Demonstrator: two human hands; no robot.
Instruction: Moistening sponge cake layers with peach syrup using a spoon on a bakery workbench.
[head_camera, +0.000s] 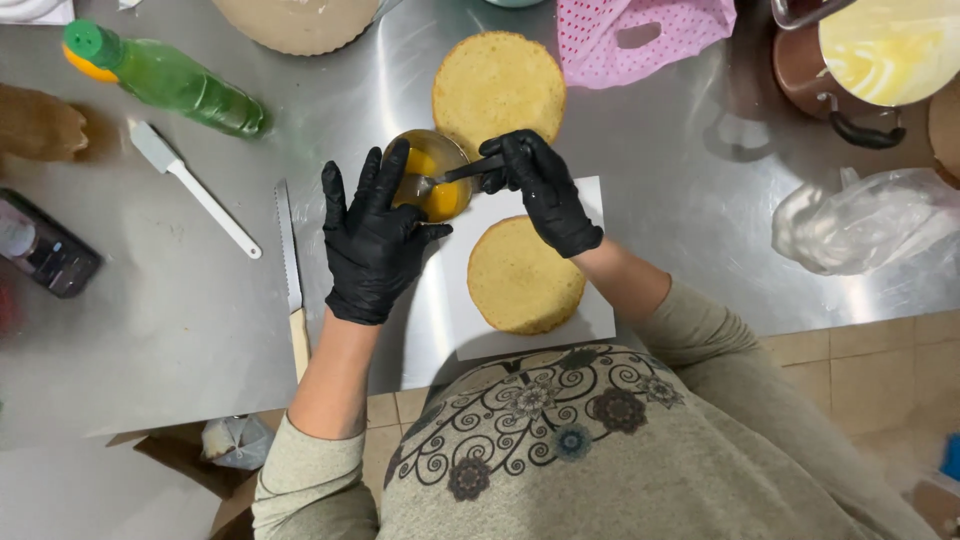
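Both my hands wear black gloves. My left hand (372, 240) holds the side of a small glass bowl (440, 160) filled with orange liquid. My right hand (545, 190) grips a spoon (455, 175) whose tip dips into the bowl. Just below my right hand, a round yellow sponge cake layer (522, 280) lies on a white board (590, 200). A second round cake layer (497, 82) rests on the steel table (150, 300) behind the bowl.
A serrated knife (289, 250) and a white spatula (190, 185) lie left of my hand. A green bottle (165, 75), a phone (45, 255), a pink dotted bag (640, 35), a brown pot (850, 70) and a clear plastic bag (865, 220) surround the work area.
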